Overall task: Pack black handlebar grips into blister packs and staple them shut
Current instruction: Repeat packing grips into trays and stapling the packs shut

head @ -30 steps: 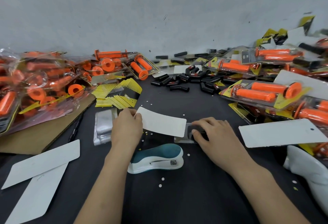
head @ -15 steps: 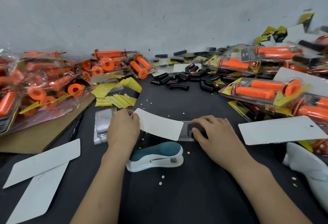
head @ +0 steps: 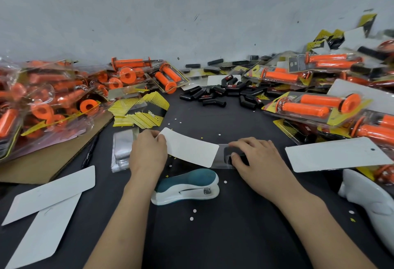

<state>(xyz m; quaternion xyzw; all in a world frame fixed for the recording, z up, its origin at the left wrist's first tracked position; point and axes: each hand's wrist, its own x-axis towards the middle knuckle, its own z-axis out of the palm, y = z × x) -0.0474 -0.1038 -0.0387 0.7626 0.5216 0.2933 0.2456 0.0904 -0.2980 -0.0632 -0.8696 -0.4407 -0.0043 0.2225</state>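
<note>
Dark tabletop [head: 234,236]: left hand [head: 148,153] and right hand [head: 255,157] grip ends of crosswise blister pack [head: 220,157].

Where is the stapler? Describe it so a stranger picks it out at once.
On the dark table, the left hand pinches a white card and the right hand holds a black grip. Just nearer the person, between both wrists, lies the stapler. It alone is rounded, teal on top and white below; its neighbours are flat white cards.
</note>
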